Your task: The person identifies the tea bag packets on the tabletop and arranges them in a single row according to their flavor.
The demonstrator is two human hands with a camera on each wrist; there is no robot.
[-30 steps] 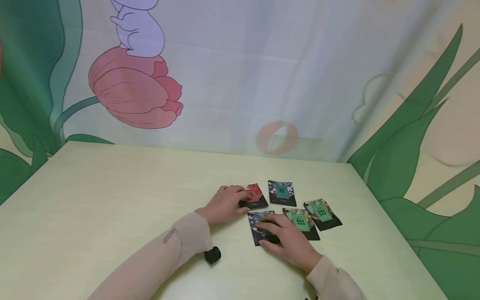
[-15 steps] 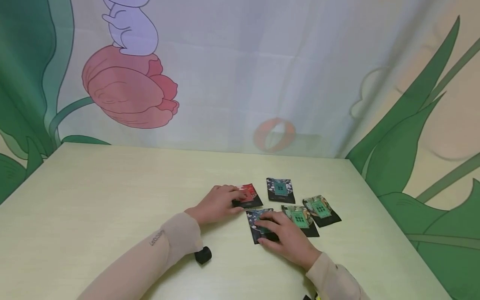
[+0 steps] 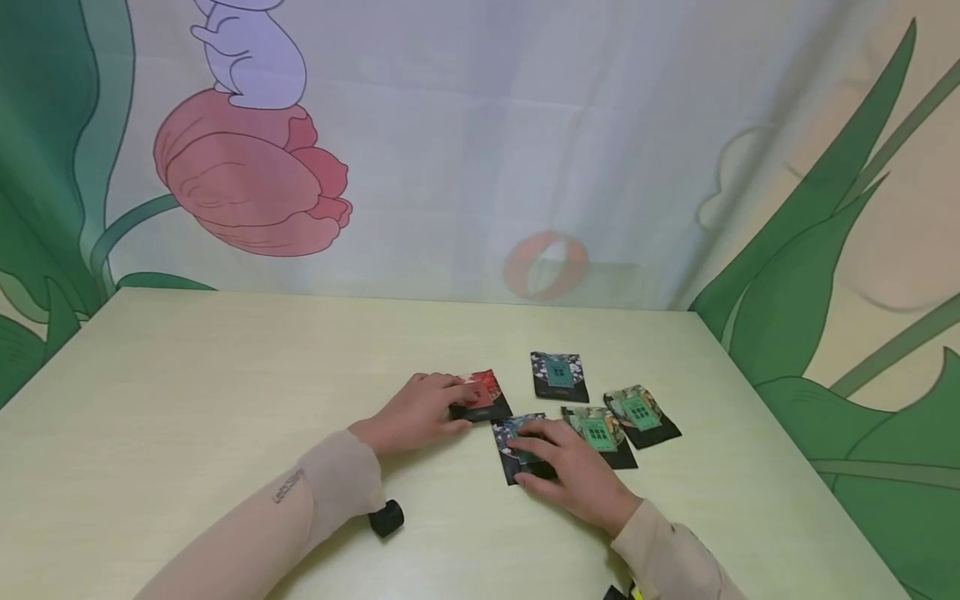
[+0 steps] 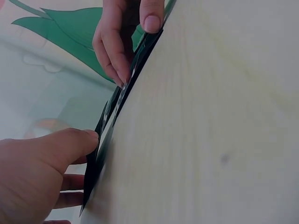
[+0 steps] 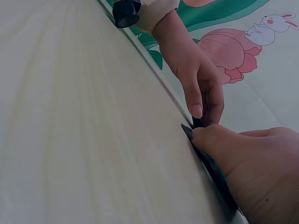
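Note:
A red-topped sachet [image 3: 491, 408] with a black lower band lies under the fingers of my left hand [image 3: 420, 412]. In the left wrist view the thumb touches its dark edge [image 4: 96, 161], and the other fingers reach over its top side. My right hand [image 3: 581, 479] rests, fingers spread, on a blue patterned sachet [image 3: 506, 429] just in front of the red one, hiding much of its face. Close to the right hand lies a green-labelled sachet [image 3: 597, 435], its lower part partly covered by that hand.
Another green-labelled sachet [image 3: 642, 417] lies at the right, touching its neighbour. Behind sits a sachet with a dark floral print and teal label [image 3: 559, 375]. A small black device [image 3: 386, 518] hangs at the left cuff. The pale table [image 3: 225, 375] meets a printed curtain [image 3: 420, 167].
The left hand has slid to the left with the red sachet, widening its distance from the dark floral sachet. The right hand stays on the blue patterned one. The head view has shifted slightly.

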